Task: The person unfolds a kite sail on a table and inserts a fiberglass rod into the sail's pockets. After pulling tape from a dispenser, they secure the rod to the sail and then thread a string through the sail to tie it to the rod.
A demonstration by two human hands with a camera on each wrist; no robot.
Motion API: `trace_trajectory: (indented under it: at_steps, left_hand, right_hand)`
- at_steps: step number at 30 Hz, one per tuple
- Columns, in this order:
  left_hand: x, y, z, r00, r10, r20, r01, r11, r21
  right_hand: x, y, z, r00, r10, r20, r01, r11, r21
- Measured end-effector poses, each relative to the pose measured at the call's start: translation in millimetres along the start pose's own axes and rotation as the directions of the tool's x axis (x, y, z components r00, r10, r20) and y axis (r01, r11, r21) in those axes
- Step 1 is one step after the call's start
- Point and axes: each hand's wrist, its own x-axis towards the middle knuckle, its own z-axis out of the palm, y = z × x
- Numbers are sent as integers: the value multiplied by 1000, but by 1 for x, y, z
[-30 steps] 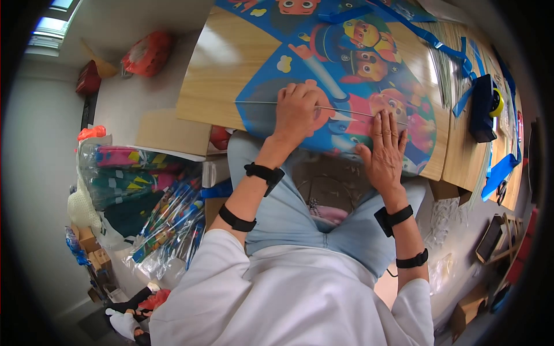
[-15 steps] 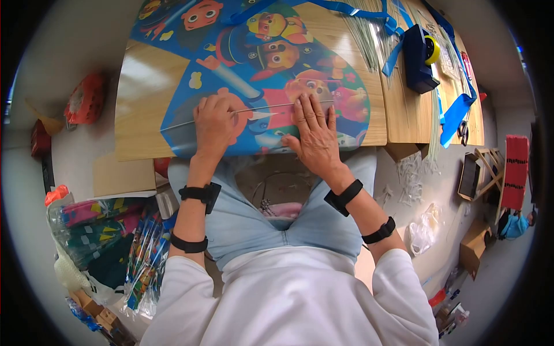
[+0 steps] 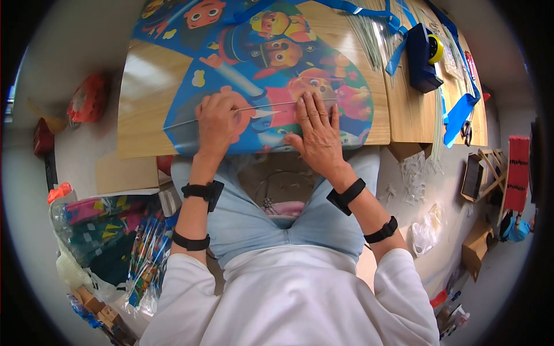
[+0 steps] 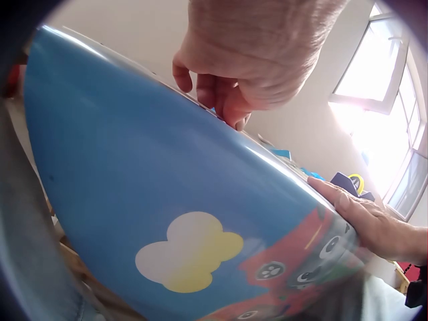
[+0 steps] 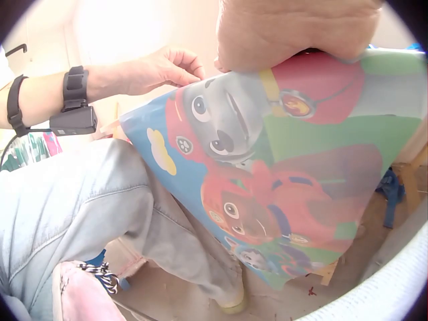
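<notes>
A glossy sheet (image 3: pixel 190 101) printed with cartoon characters lies over the table, its near part hanging past the front edge. A thin rod (image 3: pixel 259 106) runs across it from left to right. My left hand (image 3: pixel 216 124) is bent over the rod, its thumb and fingertips pinching there; the left wrist view shows this left hand (image 4: pixel 261 53) at the sheet's top edge. Flat on the rod's right part and the sheet, my right hand (image 3: pixel 317 132) presses with straight fingers. The right wrist view shows the hanging print (image 5: pixel 247 160) below the right hand (image 5: pixel 294 33).
A blue tape dispenser (image 3: pixel 424 60) stands on the right of the table, near scissors (image 3: pixel 466 132), a blue ribbon (image 3: pixel 460 118) and a bundle of thin rods (image 3: pixel 369 43). Plastic-wrapped colourful packs (image 3: pixel 109 230) and a cardboard box (image 3: pixel 127 173) are at the left.
The head view has swung, so the table sits further left in it than a second ago. Both hands keep their places on the rod and sheet.
</notes>
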Motion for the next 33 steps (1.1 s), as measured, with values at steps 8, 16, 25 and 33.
trace_trajectory:
  at_steps: [8,16,25,33]
  left_hand:
    - [-8,-11,-5,998,-49,-50,51,998,43]
    - [-8,-14,0,999,-30,-38,32,998,57]
    - [-8,-15,4,999,20,-32,-16,991,132]
    - [-5,-10,10,995,45,-90,-36,994,104]
  right_hand:
    - [0,1,2,1000,-14,5,14,1000,-11]
    - [1,0,2,1000,-14,15,15,999,-48]
    - [2,0,2,1000,-30,8,30,996,-80]
    - [1,0,4,999,-33,5,33,994,-108]
